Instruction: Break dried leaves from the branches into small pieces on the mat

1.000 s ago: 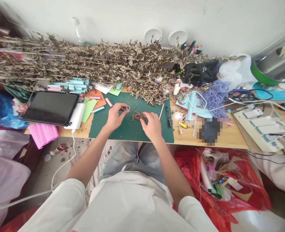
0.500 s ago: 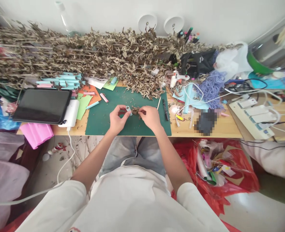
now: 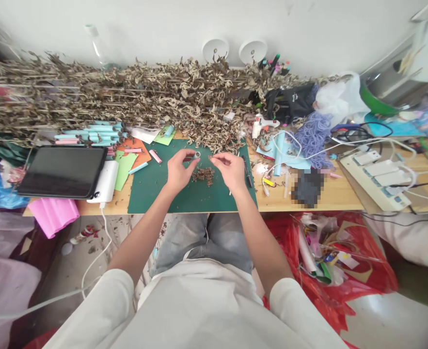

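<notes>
My left hand is closed on a small pale paper tube, its open end showing at the fingertips. Just to the right, my right hand pinches a small bit of dried leaf, apart from the tube. Below and between both hands lies a little heap of crumbled dried leaves on the green cutting mat. A larger pile of dried leaves covers the mat's far edge.
Dried leafy stalks stretch along the wall. Rolled blue paper tubes, a tablet and a white power bank are on the left. A glue gun, purple yarn and a power strip sit on the right.
My right hand has risen from the leaf heap, which now lies uncovered on the mat. The tube in my left hand has tilted, its opening more toward me. The view has shifted slightly.
</notes>
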Demonstrator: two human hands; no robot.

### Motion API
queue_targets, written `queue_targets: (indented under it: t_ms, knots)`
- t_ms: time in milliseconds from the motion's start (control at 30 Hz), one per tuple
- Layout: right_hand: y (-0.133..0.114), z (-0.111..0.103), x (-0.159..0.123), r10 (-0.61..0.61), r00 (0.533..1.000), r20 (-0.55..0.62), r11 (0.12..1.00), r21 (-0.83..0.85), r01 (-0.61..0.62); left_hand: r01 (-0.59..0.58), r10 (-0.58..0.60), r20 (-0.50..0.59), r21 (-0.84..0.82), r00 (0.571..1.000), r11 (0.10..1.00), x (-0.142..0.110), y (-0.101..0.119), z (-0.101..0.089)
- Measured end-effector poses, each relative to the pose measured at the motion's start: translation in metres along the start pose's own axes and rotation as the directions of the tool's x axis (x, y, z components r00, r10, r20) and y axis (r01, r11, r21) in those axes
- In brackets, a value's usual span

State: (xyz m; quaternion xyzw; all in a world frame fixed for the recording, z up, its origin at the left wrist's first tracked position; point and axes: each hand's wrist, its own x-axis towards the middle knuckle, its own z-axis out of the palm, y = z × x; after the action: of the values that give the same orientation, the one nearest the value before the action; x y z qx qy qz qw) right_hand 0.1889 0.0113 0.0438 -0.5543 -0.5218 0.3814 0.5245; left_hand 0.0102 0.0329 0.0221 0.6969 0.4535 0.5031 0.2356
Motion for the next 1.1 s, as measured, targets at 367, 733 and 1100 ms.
queue_targets:
  t_ms: [367,733,1100]
  knots:
    - [0.006,0.023,0.025,-0.169,0.985,-0.042,0.976,-0.144,0.161,0.156,-0.139,0.108,-0.167,0.984,0.974,0.014,-0.027,0.032]
    - [-0.004,0.009,0.034,-0.294,0.909,0.296,0.772,-0.487,0.409,0.121,-0.098,0.138,-0.172,0.986,0.978,0.012,-0.023,0.029]
    - [-0.002,0.014,0.034,-0.32,0.905,0.279,0.759,-0.497,0.421,0.14,-0.117,0.134,-0.177,0.984,0.974,0.012,-0.024,0.027]
